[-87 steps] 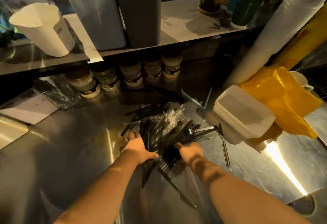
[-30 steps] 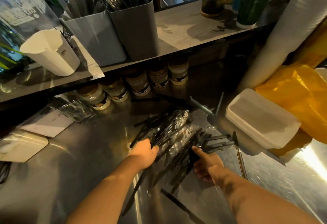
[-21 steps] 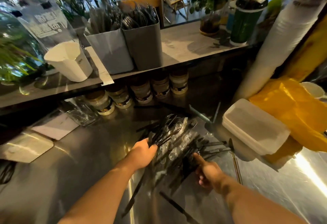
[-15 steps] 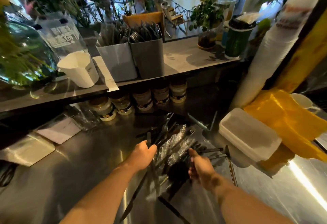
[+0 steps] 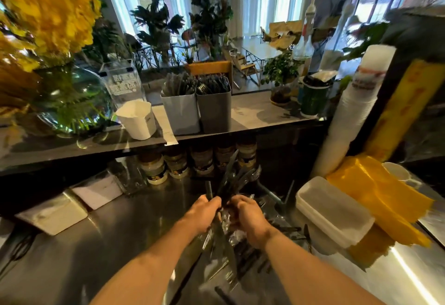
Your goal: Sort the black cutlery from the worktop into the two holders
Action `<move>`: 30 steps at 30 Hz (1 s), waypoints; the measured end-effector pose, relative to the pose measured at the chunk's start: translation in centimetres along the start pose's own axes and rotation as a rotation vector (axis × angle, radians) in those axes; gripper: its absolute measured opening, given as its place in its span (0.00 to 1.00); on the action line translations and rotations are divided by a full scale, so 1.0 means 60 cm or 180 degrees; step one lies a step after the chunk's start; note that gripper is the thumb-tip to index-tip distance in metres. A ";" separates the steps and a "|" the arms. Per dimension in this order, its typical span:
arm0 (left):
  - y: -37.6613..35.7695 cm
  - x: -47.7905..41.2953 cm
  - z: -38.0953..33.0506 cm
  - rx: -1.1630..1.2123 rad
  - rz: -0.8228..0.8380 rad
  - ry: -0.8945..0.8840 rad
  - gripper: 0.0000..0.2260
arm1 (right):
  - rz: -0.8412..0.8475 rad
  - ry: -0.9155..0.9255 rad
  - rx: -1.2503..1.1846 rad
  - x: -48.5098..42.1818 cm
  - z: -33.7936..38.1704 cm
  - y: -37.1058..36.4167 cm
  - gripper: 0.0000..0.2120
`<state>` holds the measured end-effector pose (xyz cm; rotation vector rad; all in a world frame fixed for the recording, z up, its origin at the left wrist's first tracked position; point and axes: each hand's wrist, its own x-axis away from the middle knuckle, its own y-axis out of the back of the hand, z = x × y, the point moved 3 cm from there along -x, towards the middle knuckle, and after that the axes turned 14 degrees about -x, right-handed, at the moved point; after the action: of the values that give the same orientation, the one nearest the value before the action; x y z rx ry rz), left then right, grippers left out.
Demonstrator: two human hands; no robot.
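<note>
The worktop fills the lower frame: brushed steel, smooth and glossy, with a bright streak of glare at lower right. Above it runs a flat grey shelf with a matte, stone-like face. At upper left a mass of yellow flowers stands in a round clear glass vase. On the right a tall column of stacked white cups leans by a heap of crinkled yellow plastic bags, and just beside that lies a white, soft-cornered rectangular foam box.

The two holders stand touching on the shelf at upper centre, both square-sided plastic bins: a light grey holder packed with pale wrapped pieces, and a dark grey holder full of black cutlery. Left of them sits a white faceted paper tub.

At lower centre the left hand and right hand meet. Each grip is narrow, fingers curled round one bundle of black cutlery, thin glossy plastic partly in clear film, its ends fanning up towards the shelf. More loose black cutlery lies on the worktop right of the hands.

Small round jars line up under the shelf; their labels are too dark to read. A clear sign by the vase carries print too blurred to read.
</note>
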<state>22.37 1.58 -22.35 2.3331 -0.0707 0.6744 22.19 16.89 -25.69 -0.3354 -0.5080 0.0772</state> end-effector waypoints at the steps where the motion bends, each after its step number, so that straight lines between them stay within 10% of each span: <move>1: 0.004 0.003 -0.004 0.0047 -0.0042 -0.0021 0.11 | 0.0009 0.0024 0.0063 0.005 0.006 -0.001 0.14; 30: 0.258 0.028 0.010 0.2177 -0.0978 -0.0629 0.14 | 0.0206 0.0627 0.0311 0.001 0.185 -0.261 0.20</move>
<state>20.56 -10.29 -12.41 2.9644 0.4928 0.3362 16.64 5.42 -11.35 -0.2605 -0.2971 0.1300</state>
